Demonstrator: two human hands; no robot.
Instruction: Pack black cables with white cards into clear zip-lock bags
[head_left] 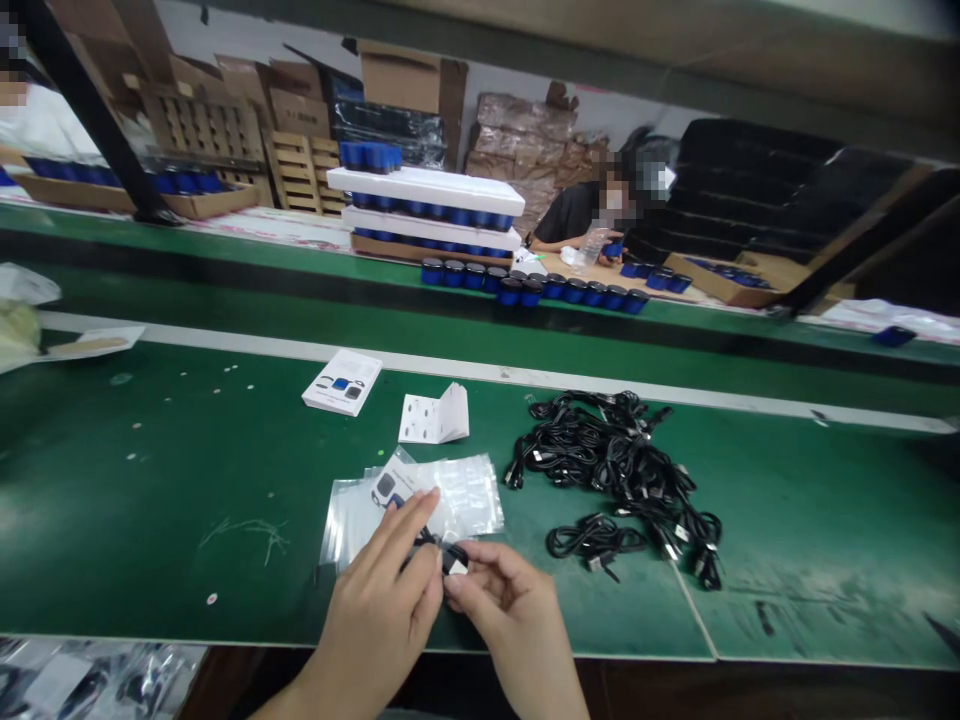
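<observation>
On the green bench mat (150, 480) lie a printed leaflet (342, 382) and a folded white card (435, 415), with clear plastic bags (465, 495) nearer the edge. The left hand (382, 600) and right hand (517, 610) are together, fingertips pinching the connector end of a black USB cable (450, 560), just in front of the bags. To the right sits a tangled pile of black cables (607, 470)

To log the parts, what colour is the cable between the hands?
Black; the cable shows best in the head view.
</observation>
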